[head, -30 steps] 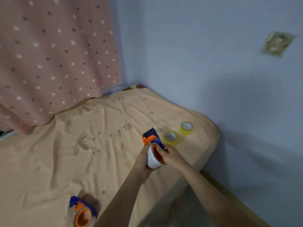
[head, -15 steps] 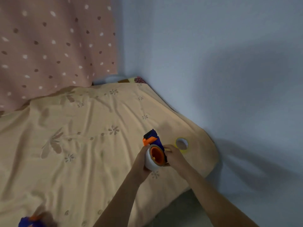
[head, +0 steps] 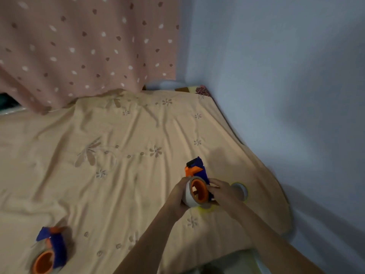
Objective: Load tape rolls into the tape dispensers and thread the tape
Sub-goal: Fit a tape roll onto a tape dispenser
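Held dispenser: a blue-and-orange tape dispenser (head: 197, 181) is lifted just above the bed (head: 118, 175), near its right-hand corner, with its cutting head pointing away from the person.
Roll on it: a white tape roll (head: 187, 195) sits around the orange hub, so loading looks done here; threading is likely the step in hand.
Left hand: the left hand (head: 177, 196) wraps the outer side of the roll, fingers curled round it, apparently to steady the roll on the hub.
Right hand: the right hand (head: 221, 192) grips the dispenser's far side and handle, fingers curled; holding from both sides keeps the tool from twisting.
Tape end: too small and blurred to tell whether it has been fed under the head.
Spare rolls: a yellow-rimmed tape roll (head: 240, 189) lies flat on the bed just beyond the right hand; a sliver of another yellow roll (head: 207, 209) shows beneath the hands. Both are within easy reach.
Second dispenser: another blue-and-orange dispenser (head: 49, 254) rests on the bed at the lower left, well apart; a roll seems fitted, though blur leaves that unsure.
Surroundings: a dotted pink curtain (head: 88, 46) hangs behind the bed; a blue wall (head: 276, 76) runs along its right side.
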{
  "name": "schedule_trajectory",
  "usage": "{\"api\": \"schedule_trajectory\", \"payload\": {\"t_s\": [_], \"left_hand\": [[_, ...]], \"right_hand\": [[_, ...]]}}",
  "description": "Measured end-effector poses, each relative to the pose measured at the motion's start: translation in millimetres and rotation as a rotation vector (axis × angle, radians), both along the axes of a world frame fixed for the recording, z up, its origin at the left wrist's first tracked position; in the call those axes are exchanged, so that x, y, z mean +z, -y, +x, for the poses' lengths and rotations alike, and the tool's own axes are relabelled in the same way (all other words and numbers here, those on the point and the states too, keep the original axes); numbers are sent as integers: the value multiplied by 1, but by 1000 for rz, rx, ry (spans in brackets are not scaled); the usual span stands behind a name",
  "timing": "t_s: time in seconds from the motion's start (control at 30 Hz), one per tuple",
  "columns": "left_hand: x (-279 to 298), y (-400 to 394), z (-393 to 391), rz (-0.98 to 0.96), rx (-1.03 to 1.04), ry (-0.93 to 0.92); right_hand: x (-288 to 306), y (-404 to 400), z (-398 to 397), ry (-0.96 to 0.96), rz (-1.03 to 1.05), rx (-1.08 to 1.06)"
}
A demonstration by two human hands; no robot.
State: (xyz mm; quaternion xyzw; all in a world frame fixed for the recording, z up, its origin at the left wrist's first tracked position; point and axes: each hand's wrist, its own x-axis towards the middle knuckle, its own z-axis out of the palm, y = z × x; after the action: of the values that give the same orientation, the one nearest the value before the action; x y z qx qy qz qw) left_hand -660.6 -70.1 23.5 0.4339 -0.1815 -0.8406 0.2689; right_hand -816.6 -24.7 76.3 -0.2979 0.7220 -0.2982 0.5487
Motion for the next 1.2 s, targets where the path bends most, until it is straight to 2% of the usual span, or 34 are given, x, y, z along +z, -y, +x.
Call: {"api": "schedule_trajectory", "payload": {"t_s": [0.27,0.37,0.47,0.57,0.73,0.83,0.9,0.93,1.0,1.1,1.2], "left_hand": [[19,8,-39,-18,109,144],[22,16,-46,-82,145,219],[20,21,-48,-56,188,225],[23,24,-45,-32,198,180],[37,29,-37,-24,189,104],[37,32,-35,-1,220,106],[35,34,-33,-14,234,109],[33,35,-32,-18,243,101],[33,39,-29,-25,264,70],[30,45,-25,-24,345,5],[22,50,-24,16,418,-14]], "right_hand": [[-9,32,-43,210,-30,57],[-12,42,-55,252,-28,120],[-14,50,-63,242,-55,190],[-15,60,-70,154,-90,231],[-20,86,-73,-123,-200,338],[-12,95,-61,-352,-233,342],[-5,94,-49,-523,-330,292],[-2,93,-42,-550,-391,299],[3,87,-27,-489,-439,429],[7,84,-9,-311,-304,612],[6,87,-3,-268,-205,669]]}}
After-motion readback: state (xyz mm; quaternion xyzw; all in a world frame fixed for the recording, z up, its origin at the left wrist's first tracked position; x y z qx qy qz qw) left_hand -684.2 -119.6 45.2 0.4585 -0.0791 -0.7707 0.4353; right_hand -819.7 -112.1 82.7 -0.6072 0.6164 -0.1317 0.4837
